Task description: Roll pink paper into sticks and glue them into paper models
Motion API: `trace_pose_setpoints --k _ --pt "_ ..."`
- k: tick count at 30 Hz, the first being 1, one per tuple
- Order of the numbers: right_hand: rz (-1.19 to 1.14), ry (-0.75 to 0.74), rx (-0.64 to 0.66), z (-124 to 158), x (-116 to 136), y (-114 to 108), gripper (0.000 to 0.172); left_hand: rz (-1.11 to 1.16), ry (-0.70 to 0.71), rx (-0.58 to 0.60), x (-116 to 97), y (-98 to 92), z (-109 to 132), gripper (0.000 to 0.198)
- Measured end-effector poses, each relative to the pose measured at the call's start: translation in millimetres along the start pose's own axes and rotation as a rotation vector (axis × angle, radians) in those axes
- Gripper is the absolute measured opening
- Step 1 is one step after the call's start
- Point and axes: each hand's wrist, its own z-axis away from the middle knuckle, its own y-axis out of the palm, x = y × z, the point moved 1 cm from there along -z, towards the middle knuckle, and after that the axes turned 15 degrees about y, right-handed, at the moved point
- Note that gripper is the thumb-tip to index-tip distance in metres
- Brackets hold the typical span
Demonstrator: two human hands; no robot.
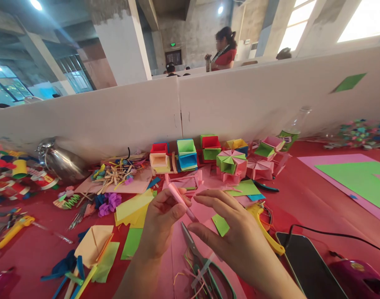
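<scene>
A narrow roll of pink paper (178, 195) slants between the fingers and thumb of my left hand (161, 222), which is closed on it. My right hand (231, 226) is beside it with fingers apart, its thumb close to the roll's lower end; whether the thumb touches it I cannot tell. Below both hands lie scissors (192, 245) with dark green handles, among thin paper scraps. Pink paper sheets (169, 253) lie under them. Just left of my left hand are yellow paper (135, 207) and green paper (132, 243).
Folded paper boxes (186, 154) line the white partition (130, 112). A pink-and-green paper wheel (230, 164) stands nearby. On the right are a yellow-handled tool (270, 232), a phone (308, 265) and a cable (333, 234). A metal jug (63, 160) lies left. Beyond the partition stands a person (225, 54).
</scene>
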Motion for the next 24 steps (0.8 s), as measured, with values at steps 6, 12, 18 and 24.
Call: trace_pose_setpoints --k 6,12,18,24 --pt "-0.174 0.073 0.059 -4.8 -5.8 -2.5 0.022 0.027 -0.151 0.124 -0.2 4.4 0.7 0.033" --pt "-0.252 0.088 0.071 -9.1 -9.0 -1.9 0.018 -0.026 -0.190 0.184 0.0 11.9 5.2 0.041" --pt "-0.192 0.117 -0.005 -6.9 -7.5 -1.6 0.005 -0.202 -0.160 0.185 -0.3 15.6 8.6 0.040" --pt "-0.169 0.103 -0.029 -5.9 -5.9 -2.3 0.003 -0.235 -0.210 0.234 -2.4 15.7 7.9 0.021"
